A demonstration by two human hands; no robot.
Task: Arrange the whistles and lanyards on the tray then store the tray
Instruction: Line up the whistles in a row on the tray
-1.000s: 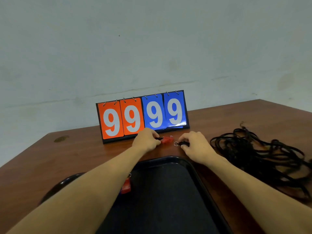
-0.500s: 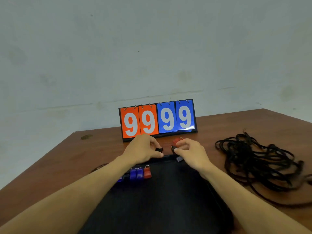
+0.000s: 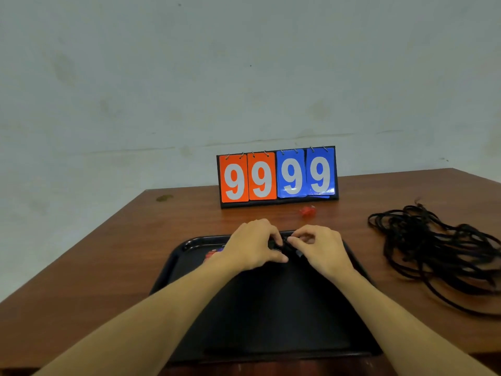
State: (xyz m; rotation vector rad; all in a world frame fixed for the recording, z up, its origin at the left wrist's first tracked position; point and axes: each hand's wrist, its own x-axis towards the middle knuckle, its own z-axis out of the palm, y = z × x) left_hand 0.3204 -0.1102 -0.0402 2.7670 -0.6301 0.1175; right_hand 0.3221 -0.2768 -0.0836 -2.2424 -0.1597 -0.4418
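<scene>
A black tray (image 3: 173, 270) lies on the brown table in front of me. Both hands hover over its far end. My left hand (image 3: 252, 245) pinches a small black whistle (image 3: 273, 244) between thumb and fingers. My right hand (image 3: 320, 248) pinches another black whistle (image 3: 291, 249) right beside it. Red and blue whistles (image 3: 214, 252) peek out on the tray behind my left wrist. One red whistle (image 3: 307, 211) lies on the table in front of the scoreboard. A tangle of black lanyards (image 3: 433, 248) lies on the table to the right.
A flip scoreboard (image 3: 276, 176) reading 99 99 stands at the table's far edge against a pale wall. The table's left edge runs diagonally near the tray.
Both hands drew back from the scoreboard to over the tray's far end, each carrying a black whistle. The red whistle stayed on the table. My view shifted left and back.
</scene>
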